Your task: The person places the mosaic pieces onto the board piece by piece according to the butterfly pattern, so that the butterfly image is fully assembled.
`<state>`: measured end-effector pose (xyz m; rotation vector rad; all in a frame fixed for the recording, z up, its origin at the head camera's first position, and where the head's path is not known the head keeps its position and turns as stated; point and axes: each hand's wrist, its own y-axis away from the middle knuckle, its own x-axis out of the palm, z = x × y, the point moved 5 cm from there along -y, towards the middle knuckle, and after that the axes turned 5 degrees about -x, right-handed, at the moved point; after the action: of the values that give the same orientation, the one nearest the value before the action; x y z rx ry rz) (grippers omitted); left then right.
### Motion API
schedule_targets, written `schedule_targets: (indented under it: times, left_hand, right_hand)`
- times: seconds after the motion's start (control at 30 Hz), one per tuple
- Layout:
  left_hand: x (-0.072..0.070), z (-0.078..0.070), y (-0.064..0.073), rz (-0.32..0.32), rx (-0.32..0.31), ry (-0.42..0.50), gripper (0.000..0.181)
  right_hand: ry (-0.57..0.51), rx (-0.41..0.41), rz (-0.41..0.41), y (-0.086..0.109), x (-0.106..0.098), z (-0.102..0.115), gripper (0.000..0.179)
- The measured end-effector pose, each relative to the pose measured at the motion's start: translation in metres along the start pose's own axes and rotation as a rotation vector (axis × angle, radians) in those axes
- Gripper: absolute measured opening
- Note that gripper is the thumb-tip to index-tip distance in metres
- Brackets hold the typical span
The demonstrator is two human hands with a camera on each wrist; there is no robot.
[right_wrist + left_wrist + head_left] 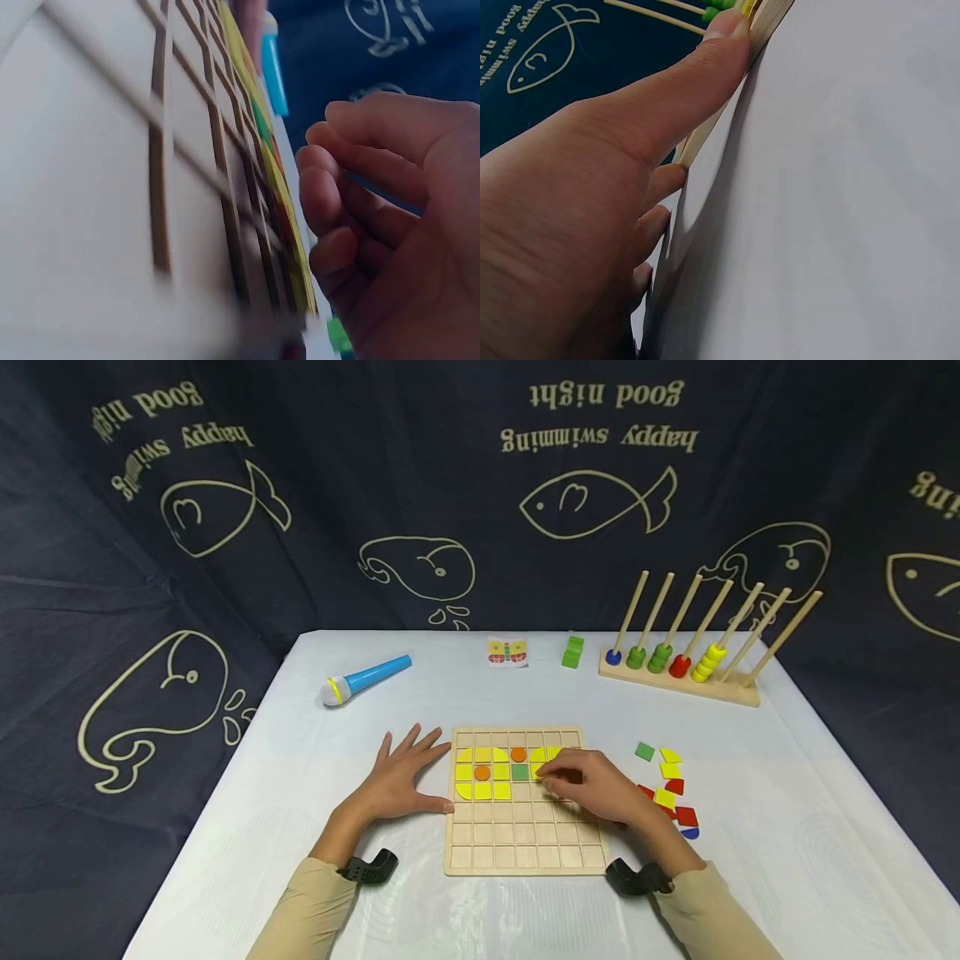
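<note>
A wooden grid board [525, 857] lies on the table with yellow, orange and green tiles in its upper cells. My left hand [397, 781] is spread at the board's left side, its thumb on the rim. In the left wrist view the left thumb [682, 94] reaches along the board's wooden edge [705, 135]. My right hand [596, 785] is over the right part of the board, fingertips close to a yellow tile [537, 771] beside the green square [520, 772]. In the right wrist view the right hand's fingers [321, 196] are loosely bent, with no piece showing between them.
Loose coloured pieces [686, 817] lie right of the board, some partly behind the right forearm. Farther back are a toy microphone [375, 675], a butterfly picture card [507, 652], green blocks [573, 652] and a peg stand [678, 681] with coloured beads. A dark curtain [420, 460] hangs behind.
</note>
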<state>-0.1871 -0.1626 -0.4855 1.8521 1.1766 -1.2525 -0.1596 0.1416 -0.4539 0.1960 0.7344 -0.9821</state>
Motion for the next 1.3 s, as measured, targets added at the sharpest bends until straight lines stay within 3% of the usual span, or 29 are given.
schedule_targets:
  times: [0.37,0.8,1.0,1.3]
  left_hand:
    - [-0.001,-0.001,0.001,-0.004,0.011,-0.007,0.103]
    - [0.000,0.000,-0.001,0.000,0.002,-0.008,0.103]
    - [-0.002,-0.002,0.000,0.006,0.001,0.004,0.102]
    - [-0.001,-0.001,0.000,0.002,0.003,0.005,0.103]
  right_hand:
    - [-0.103,0.210,0.015,0.052,-0.039,-0.033,0.021]
    - [0.094,0.388,-0.129,0.092,-0.086,-0.069,0.029]
    - [0.118,0.409,-0.149,0.106,-0.098,-0.080,0.027]
    - [0.138,0.380,-0.073,0.107,-0.096,-0.075,0.028]
